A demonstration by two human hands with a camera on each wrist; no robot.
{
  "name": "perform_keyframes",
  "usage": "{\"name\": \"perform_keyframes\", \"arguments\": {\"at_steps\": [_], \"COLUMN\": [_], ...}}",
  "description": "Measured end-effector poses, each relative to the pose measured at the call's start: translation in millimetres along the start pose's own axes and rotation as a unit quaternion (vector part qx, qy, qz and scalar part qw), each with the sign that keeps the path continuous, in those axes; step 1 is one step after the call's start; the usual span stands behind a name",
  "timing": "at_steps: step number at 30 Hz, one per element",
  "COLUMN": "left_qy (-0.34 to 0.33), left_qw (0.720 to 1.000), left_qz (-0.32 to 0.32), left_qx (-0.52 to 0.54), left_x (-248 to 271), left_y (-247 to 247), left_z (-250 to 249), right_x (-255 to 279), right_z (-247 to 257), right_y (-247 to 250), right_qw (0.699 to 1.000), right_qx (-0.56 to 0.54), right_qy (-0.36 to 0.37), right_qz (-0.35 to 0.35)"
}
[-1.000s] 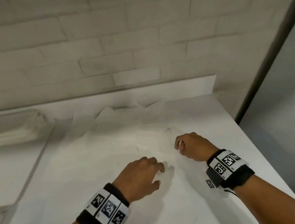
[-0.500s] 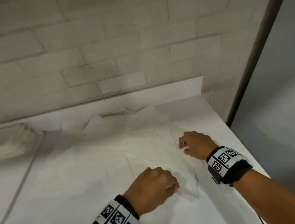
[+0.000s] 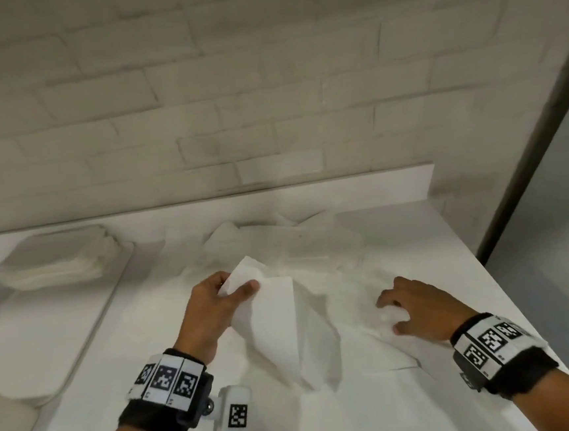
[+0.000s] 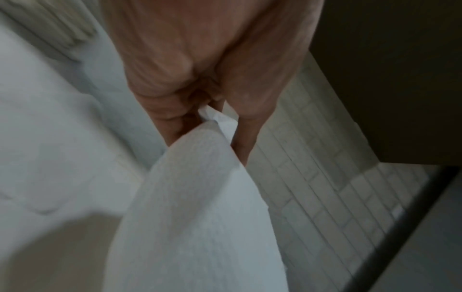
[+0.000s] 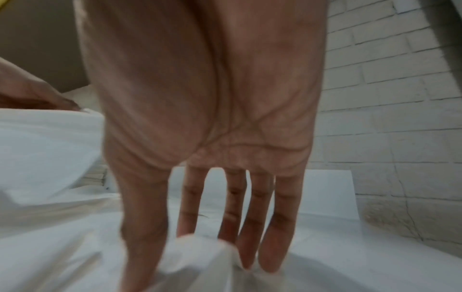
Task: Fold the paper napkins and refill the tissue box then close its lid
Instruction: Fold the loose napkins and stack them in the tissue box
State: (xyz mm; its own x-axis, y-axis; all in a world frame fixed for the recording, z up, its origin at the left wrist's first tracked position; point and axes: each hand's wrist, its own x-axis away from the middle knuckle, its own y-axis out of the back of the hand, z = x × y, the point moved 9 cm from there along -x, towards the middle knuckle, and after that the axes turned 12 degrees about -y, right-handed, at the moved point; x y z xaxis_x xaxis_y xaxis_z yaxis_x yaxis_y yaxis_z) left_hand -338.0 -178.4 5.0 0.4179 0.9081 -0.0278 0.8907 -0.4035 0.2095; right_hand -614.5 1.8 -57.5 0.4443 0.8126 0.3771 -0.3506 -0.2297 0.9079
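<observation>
Several loose white paper napkins (image 3: 314, 257) lie spread over the white table (image 3: 426, 237). My left hand (image 3: 237, 284) is raised above them and pinches the top corner of one napkin (image 3: 272, 326) between thumb and fingers; the sheet hangs down, partly folded. The left wrist view shows this pinch (image 4: 217, 126) with the napkin (image 4: 200, 207) draping below. My right hand (image 3: 388, 313) rests low on the pile to the right. In the right wrist view its thumb and index finger (image 5: 175, 247) pinch a bunched bit of napkin (image 5: 200, 252). No tissue box is clearly visible.
A stack of folded napkins (image 3: 57, 266) sits at the back left on a raised white slab (image 3: 46, 339). A beige object (image 3: 5, 422) pokes in at the bottom left. A brick wall (image 3: 266, 96) backs the table. The table's right edge (image 3: 510, 298) drops off beside a dark post (image 3: 531, 176).
My left hand has taken a napkin from the pile and lifted it up and to the left. My right hand stayed low on the napkins at the right.
</observation>
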Motion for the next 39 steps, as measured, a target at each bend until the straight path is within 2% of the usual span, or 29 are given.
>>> {"name": "perform_keyframes", "arguments": {"at_steps": [5,8,10,12,14,16,18,20,23,25,27,31,33,36,39], "left_qy": [0.043,0.024,-0.001,-0.036,-0.069,-0.102,-0.124,-0.131,-0.098,-0.077,-0.052,-0.013,-0.007,-0.007,-0.016], "left_qw": [0.998,0.997,0.997,0.996,0.993,0.991,0.99,0.991,0.986,0.983,0.979,0.971,0.969,0.971,0.972], "left_qz": [-0.05,-0.067,-0.072,-0.078,-0.077,-0.064,-0.035,-0.014,-0.008,-0.006,-0.007,-0.043,-0.049,-0.068,-0.092], "left_qx": [0.007,0.026,0.016,-0.017,-0.053,-0.067,-0.05,0.026,0.131,0.165,0.196,0.233,0.241,0.231,0.215], "left_x": [11.4,16.1,15.8,15.1,17.6,25.7,36.2,46.5,60.8,67.3,70.2,77.6,79.7,80.6,76.5], "left_y": [44.6,72.2,90.6,108.6,122.3,128.7,131.3,136.1,151.8,166.5,182.4,217.0,228.2,242.5,255.9], "left_z": [39.7,44.1,40.3,31.4,19.6,3.2,-12.0,-21.4,-21.4,-15.7,-3.8,15.6,21.8,30.4,35.5], "right_x": [5.1,17.6,31.5,51.8,74.8,94.0,104.0,107.5,110.9,110.9,108.8,106.7,104.3,99.2,95.1], "right_z": [7.9,14.5,27.6,55.4,99.3,160.3,228.4,287.5,340.1,357.5,367.6,386.8,397.1,405.3,412.8], "right_y": [10.7,35.1,60.8,85.7,98.6,95.3,76.2,52.1,28.0,19.9,14.2,9.0,7.6,6.7,6.3], "right_qw": [0.999,0.993,0.983,0.962,0.93,0.895,0.878,0.869,0.84,0.833,0.839,0.845,0.821,0.765,0.76], "right_qx": [0.005,-0.022,-0.05,-0.102,-0.213,-0.336,-0.398,-0.429,-0.494,-0.512,-0.509,-0.509,-0.553,-0.634,-0.641], "right_qy": [-0.021,-0.056,-0.061,-0.023,0.046,0.106,0.139,0.152,0.149,0.141,0.131,0.12,0.118,0.107,0.113], "right_qz": [-0.041,-0.098,-0.166,-0.251,-0.296,-0.275,-0.228,-0.195,-0.167,-0.155,-0.14,-0.11,-0.082,-0.04,-0.003]}}
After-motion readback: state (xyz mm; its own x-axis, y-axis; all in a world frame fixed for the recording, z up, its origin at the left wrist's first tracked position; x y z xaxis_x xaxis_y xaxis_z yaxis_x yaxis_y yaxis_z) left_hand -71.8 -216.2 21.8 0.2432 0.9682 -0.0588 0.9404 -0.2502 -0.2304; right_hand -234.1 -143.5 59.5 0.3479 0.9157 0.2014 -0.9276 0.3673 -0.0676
